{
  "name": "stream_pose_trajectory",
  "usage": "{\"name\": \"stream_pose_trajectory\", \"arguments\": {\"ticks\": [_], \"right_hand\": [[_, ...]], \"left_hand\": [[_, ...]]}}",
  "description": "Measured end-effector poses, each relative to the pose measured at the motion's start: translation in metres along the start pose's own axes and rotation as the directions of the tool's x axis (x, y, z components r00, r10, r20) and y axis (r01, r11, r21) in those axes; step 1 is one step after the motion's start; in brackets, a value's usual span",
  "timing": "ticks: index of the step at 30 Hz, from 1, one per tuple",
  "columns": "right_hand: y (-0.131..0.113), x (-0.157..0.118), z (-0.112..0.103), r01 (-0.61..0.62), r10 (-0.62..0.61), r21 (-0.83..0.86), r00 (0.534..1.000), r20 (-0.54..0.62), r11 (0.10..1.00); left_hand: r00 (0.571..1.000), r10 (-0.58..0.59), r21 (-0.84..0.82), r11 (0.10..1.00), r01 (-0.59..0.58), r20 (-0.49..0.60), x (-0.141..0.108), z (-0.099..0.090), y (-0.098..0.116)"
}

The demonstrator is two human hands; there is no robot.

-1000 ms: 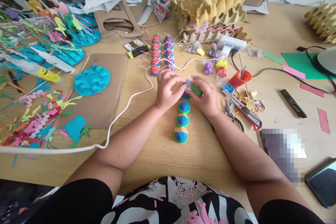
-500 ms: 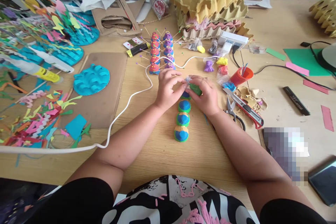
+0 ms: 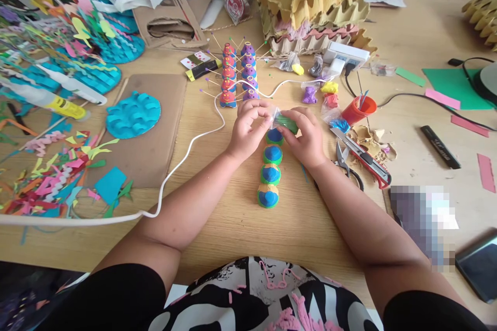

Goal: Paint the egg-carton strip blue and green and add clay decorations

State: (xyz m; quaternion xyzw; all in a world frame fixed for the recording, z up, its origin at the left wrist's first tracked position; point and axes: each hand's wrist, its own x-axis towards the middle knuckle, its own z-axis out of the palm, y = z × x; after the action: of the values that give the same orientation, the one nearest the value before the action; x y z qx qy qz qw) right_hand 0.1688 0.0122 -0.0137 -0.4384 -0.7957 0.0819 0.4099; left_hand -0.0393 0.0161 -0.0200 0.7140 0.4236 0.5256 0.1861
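Between my hands is a small clear plastic bag of green modelling clay (image 3: 286,124). My left hand (image 3: 251,129) pinches the bag's loose clear end between thumb and fingers. My right hand (image 3: 305,137) is closed round the green, filled part. Just below, a row of egg-carton cups painted blue and green (image 3: 272,154) runs toward me on the table; bare tan patches show on the nearer ones. Beyond my left hand stand two rows of finished-looking cups, one red and blue (image 3: 228,80), the other purple (image 3: 249,71), with pins sticking out.
On the right lie a utility knife (image 3: 363,159), scissors (image 3: 344,163), an orange cup (image 3: 359,110) and bagged clay (image 3: 309,94). Stacked egg trays (image 3: 310,0) stand behind. A white cable (image 3: 194,142) crosses the left side, near cardboard (image 3: 155,165) and paper scraps (image 3: 58,181).
My fingers have shifted on the bag, and its clear end now shows more, stretched between my hands. The far blue cup is more visible. The view has moved slightly.
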Motion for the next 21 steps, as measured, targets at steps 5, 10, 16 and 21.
{"name": "stream_pose_trajectory", "arguments": {"ticks": [5,10,16,21], "right_hand": [[0.0012,-0.0005,-0.0008,-0.049,0.051,0.029,0.997,-0.065,0.998],[0.0017,-0.0016,-0.0019,-0.021,0.024,0.025,0.992,-0.123,0.999],[0.0043,-0.0010,0.0023,0.100,-0.080,0.100,0.978,-0.190,0.990],[0.0063,-0.0003,0.0043,0.136,-0.107,0.118,0.968,-0.228,0.984]], "left_hand": [[0.996,0.030,0.089,0.995,-0.038,0.084,0.0011,-0.0020,0.0045],[0.991,0.117,0.147,0.981,-0.126,0.068,0.0027,-0.0004,0.0039],[0.990,0.132,0.117,0.984,-0.136,0.042,0.0011,0.0014,0.0019],[0.974,0.216,0.085,0.974,-0.211,-0.068,0.0004,0.0065,0.0001]]}}
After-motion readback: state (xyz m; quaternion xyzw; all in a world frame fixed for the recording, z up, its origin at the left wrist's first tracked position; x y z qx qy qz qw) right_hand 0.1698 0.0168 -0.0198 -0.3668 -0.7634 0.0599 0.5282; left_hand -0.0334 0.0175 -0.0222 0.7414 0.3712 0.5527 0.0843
